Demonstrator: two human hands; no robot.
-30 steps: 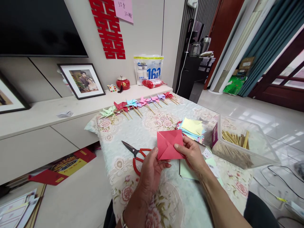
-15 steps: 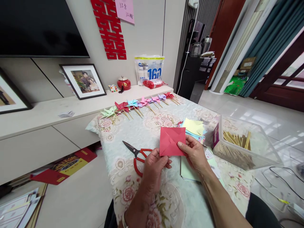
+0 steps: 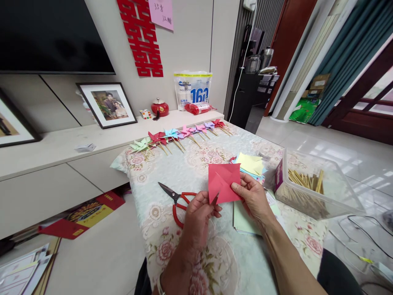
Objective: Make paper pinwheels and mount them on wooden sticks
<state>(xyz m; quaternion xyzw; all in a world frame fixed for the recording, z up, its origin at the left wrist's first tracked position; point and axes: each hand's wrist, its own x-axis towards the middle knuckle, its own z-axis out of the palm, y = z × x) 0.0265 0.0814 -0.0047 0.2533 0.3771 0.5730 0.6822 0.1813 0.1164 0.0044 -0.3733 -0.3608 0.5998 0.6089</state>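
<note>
Above the table I hold a square of red paper (image 3: 226,180) with diagonal slits cut towards its middle. My left hand (image 3: 201,213) pinches the lower left corner, where a slit gapes a little. With thumb on top and fingers behind, my right hand (image 3: 253,196) grips the right edge. Orange-handled scissors (image 3: 176,198) lie partly open on the cloth, just left of my left hand. Under and beside my right hand are a stack of pale green paper (image 3: 245,221) and a pile of yellow and blue paper squares (image 3: 250,164).
Paper pinwheels on sticks (image 3: 156,138) line the table's far edge. A clear plastic box (image 3: 307,200) of thin sticks (image 3: 307,180) stands at the right. Behind are a white cabinet (image 3: 104,141), a framed photo (image 3: 107,104) and a red pot (image 3: 159,108).
The red paper has shifted slightly right. Its lower left corner flap has lifted, so the slit there now gapes. The scissors have not moved.
</note>
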